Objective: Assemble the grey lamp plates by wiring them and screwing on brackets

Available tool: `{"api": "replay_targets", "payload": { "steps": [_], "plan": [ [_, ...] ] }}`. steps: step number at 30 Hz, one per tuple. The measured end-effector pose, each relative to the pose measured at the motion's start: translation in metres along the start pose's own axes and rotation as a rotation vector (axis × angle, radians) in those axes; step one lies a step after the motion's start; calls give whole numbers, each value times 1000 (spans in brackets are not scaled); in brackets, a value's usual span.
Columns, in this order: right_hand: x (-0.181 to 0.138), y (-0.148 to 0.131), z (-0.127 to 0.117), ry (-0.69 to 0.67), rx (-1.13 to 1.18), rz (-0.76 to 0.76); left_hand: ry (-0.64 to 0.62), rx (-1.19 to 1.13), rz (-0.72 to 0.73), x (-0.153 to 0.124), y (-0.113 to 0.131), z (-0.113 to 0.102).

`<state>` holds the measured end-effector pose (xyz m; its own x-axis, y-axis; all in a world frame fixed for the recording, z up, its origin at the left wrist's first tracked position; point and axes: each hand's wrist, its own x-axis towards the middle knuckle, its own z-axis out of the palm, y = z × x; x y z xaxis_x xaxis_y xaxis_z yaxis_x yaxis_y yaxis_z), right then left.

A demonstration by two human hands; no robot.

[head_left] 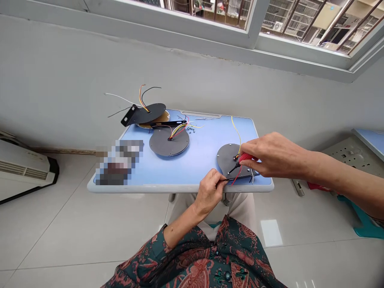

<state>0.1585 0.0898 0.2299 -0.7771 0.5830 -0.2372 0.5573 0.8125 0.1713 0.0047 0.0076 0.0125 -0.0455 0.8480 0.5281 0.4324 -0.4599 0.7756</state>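
Note:
A round dark grey plate with coloured wires lies at the right front of the blue table. My right hand grips a red-handled screwdriver, its dark shaft slanting down to a screw near the plate's front edge. At that same edge my left hand pinches a thin black bracket along the plate. Yellow, red and white wires stick out around the plate, and my right hand hides part of it.
Another round plate with wires lies left of centre. Behind it, a bracketed plate rests over a gold-coloured disc. Small screws are scattered nearby. A blurred patch covers the table's left side.

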Motion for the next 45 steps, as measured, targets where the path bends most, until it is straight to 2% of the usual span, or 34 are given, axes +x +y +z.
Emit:
{"api": "replay_targets", "payload": {
  "steps": [4,6,10,12,14,20,22,25,28,31,34,35,37,39,40,42,45],
  "plan": [
    [6,-1,12,50,-116,18,47,14,20,-2,-1,3],
    [10,-5,20,103,-83,142,58,27,23,-3,-2,4],
    [12,-24,27,147,-24,486,80,59,28,-5,-1,7],
    [11,-32,23,129,-23,530,82,70,25,-6,-1,7],
    [10,-34,16,86,-26,478,71,71,16,-6,-1,6],
    [8,-9,-7,-51,-28,33,5,35,3,-2,-1,3],
    [9,-5,-10,-108,-106,-35,9,25,4,-2,0,4],
    [11,-7,-9,-160,-223,-60,22,27,-3,-2,0,5],
    [16,-13,-3,-190,-223,-77,30,50,-13,-2,0,5],
    [21,-16,-1,-171,-170,-19,28,55,-13,-1,0,6],
    [16,-11,-12,-137,-123,69,15,35,-11,0,-1,5],
    [10,-6,-18,-79,-75,107,11,30,-16,0,-1,4],
    [-8,11,-24,151,138,216,5,28,-28,0,0,2],
    [-29,32,-17,452,536,337,-15,38,-39,1,-1,0],
    [-40,42,-6,525,752,380,-29,45,-41,2,-1,-2],
    [-56,59,27,588,1124,435,-57,61,-37,5,-3,-4],
    [-65,68,92,429,1440,435,-65,114,-25,13,-8,-4]
  ]
}}
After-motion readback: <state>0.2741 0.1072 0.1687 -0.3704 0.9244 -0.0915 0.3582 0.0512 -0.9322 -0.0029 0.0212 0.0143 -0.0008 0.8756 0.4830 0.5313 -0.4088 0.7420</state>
